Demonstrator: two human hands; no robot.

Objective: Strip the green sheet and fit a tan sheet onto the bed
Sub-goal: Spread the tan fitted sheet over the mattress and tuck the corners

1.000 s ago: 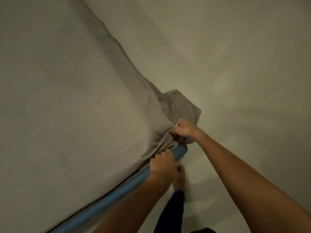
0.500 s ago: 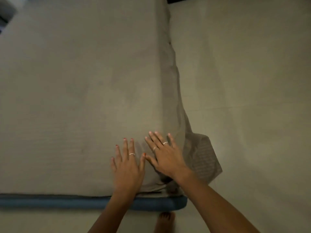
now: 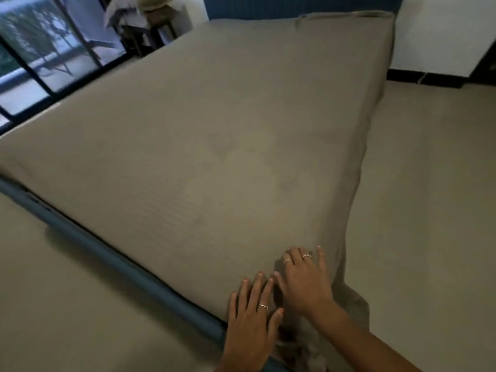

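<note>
Both hands are down flat on the near right corner of the bed; the left hand point(image 3: 251, 322) lies palm down with fingers straight and slightly spread, a ring on one finger, its fingertips pointing toward the far end; the right hand point(image 3: 304, 280) sits just beside it, a touch farther in, fingers also straight and fanned, two rings showing, thumb almost meeting the left hand's fingertips; neither hand pinches anything, both simply press on the cloth. The tan sheet point(image 3: 214, 135) covers the whole top of the mattress, smooth and faintly striped, running from the near corner to the far end by the blue headboard point(image 3: 295, 6); at the near right corner loose fabric bunches and hangs below the hands toward the floor point(image 3: 429, 210). The blue bed frame point(image 3: 112, 253) shows as a rail along the near left edge under the mattress. A window point(image 3: 48, 49) with dark bars stands far left.
</note>
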